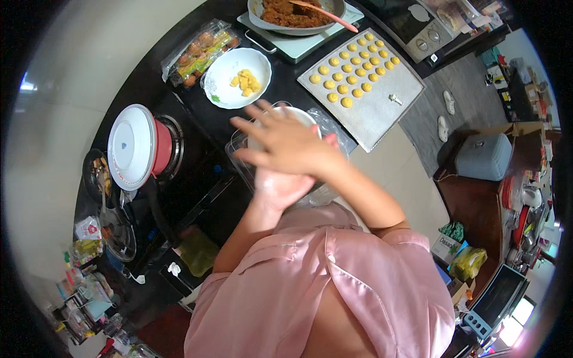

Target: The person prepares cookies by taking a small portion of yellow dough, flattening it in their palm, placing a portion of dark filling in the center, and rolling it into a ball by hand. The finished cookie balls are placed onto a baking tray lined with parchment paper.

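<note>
My right hand [282, 141] lies across my left hand [284, 190], blurred, with its fingers spread. The left palm faces up beneath it; whatever may be between the palms is hidden. Below both hands is a white bowl [304, 115], mostly covered by them, beside clear plastic [331, 127]. Just beyond stands a white scalloped bowl [228, 94] holding lumps of yellow dough [247, 83]. To the right, a perforated metal tray [374, 127] carries rows of small yellow dough balls [352, 80] and a small metal piece [395, 99], perhaps a piping nozzle.
A pan of brown filling [286, 15] with a pink-handled spatula [340, 20] sits at the back on a white appliance [300, 51]. Eggs in a clear carton [201, 51] lie left of it. A red pot [163, 147] with a white lid [130, 145] occupies the stove.
</note>
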Demonstrator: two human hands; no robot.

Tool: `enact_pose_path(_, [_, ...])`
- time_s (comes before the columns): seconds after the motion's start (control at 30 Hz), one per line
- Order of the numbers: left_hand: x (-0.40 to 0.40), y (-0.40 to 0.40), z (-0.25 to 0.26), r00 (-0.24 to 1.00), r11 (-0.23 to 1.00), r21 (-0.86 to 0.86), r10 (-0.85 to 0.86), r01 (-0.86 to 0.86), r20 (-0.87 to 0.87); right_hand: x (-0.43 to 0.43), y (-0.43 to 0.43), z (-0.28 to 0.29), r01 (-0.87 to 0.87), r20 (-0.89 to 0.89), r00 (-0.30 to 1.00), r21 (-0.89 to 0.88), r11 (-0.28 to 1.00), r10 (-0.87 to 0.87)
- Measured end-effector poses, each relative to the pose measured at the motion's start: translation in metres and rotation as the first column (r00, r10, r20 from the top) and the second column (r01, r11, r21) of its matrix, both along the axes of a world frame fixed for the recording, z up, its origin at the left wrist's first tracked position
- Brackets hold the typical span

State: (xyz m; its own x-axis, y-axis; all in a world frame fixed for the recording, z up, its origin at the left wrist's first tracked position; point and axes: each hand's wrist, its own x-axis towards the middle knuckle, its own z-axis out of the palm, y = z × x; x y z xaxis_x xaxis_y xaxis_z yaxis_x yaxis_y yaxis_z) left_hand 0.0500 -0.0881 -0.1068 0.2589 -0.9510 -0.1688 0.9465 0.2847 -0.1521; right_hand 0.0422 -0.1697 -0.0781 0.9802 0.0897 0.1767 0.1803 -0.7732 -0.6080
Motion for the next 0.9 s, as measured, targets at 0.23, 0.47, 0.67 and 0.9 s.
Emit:
enact_pose_path(0.23, [-0.004, 0.003, -0.018, 0.946, 0.995, -0.003, -0.090, 0.095, 0.312, -0.003, 0.024, 0.008, -0.059, 0.125, 0.990, -0.015, 0.998, 0.061])
enact_pose_path(0.47, [0.010, 0.015, -0.026, 0.862, 0.992, 0.055, 0.073, -0.116, 0.502, -0.034, 0.027, 0.004, -0.138, 0.129, 0.981, -0.061, 0.989, 0.145])
enact_pose_path(0.67, [0.010, 0.010, 0.010, 0.917, 0.936, 0.288, 0.076, -0.201, 0.392, -0.018, -0.017, -0.007, 0.085, -0.102, 0.990, -0.149, 0.985, -0.101])
enact_pose_path(0.9, [0.001, 0.001, 0.001, 0.991, 0.999, 0.020, 0.036, -0.039, 0.126, 0.007, 0.003, -0.005, 0.099, 0.035, 0.994, 0.096, 0.990, -0.103])
